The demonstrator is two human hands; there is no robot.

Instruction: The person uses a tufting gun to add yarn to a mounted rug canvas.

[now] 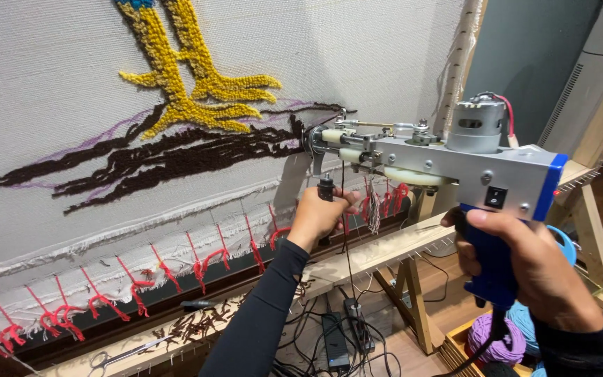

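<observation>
Head view: the right hand [533, 269] is wrapped tight around the blue grip of a tufting gun [448, 157], forefinger forward by the trigger. The left hand [317, 215] is closed on the gun's black front handle [326, 188]. The gun's needle end meets the stretched white cloth [57, 84] at the right end of the dark brown tufted lines [176, 157], below a yellow tufted shape [190, 84]. Purple yarn [495, 338] lies below the right hand; scissors [123, 356] rest on the wooden frame rail [378, 251].

View: single head-worn camera, no second view.
Facing: forward and slightly down, onto the stretched cloth [50, 84] on its wooden frame [385, 251].
Nearness: close, within arm's reach.
</observation>
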